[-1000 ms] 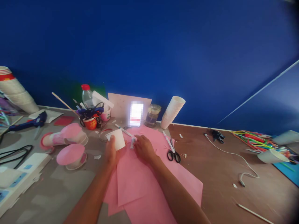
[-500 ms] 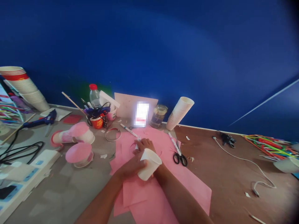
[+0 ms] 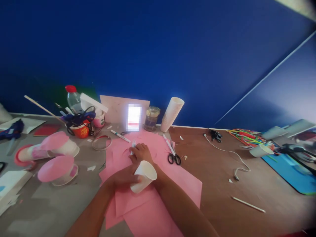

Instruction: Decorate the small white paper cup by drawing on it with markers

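My left hand [image 3: 123,176] grips a white paper cup [image 3: 144,179], tilted with its mouth facing up and to the right. Beyond the cup, my right hand [image 3: 141,153] lies low over the pink paper [image 3: 184,184]. Its fingers curl at a small whitish, partly clear item [image 3: 133,146] whose kind I cannot make out. My right forearm passes close behind the cup. On the right part of the paper lie black-handled scissors [image 3: 174,159] and a white marker [image 3: 169,144]. Another marker [image 3: 120,136] rests at the paper's far left edge.
A stack of cups [image 3: 172,113] leans by the blue wall, beside a glass jar [image 3: 151,119] and a bright phone [image 3: 134,118]. Pink-topped cup pieces [image 3: 58,171] and a tape ring [image 3: 102,143] are at left. A white cable [image 3: 237,154] and colourful sticks [image 3: 247,138] are at right.
The view has turned to the right, so everything sits further left and more of the right side shows. My left hand still holds the cup; my right hand stays over the paper.
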Tool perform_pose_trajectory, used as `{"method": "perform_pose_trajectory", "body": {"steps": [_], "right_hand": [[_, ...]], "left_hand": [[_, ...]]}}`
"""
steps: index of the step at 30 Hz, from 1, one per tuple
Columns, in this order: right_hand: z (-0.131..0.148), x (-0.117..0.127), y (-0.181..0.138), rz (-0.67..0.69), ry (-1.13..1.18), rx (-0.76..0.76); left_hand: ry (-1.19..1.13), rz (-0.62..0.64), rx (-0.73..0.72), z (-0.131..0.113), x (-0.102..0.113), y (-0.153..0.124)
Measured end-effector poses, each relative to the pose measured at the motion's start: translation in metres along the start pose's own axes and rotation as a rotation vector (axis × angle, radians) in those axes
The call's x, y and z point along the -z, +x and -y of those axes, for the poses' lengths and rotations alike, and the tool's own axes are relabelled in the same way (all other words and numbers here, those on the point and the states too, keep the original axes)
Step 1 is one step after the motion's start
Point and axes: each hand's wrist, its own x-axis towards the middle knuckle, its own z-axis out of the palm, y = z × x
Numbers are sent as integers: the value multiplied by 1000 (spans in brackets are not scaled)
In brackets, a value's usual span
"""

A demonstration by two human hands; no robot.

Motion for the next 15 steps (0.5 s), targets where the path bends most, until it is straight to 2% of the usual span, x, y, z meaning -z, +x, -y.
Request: {"method": "perform_pose_trajectory", "body": {"steps": [10,15], "right_hand": [[-1,3,-1,-49,47,-83],[-3,16,1,-143,109,-195]], "left_hand": [[-33,4,12,3,1,-1],[-101,-19,-10,6,3,-1]]}}
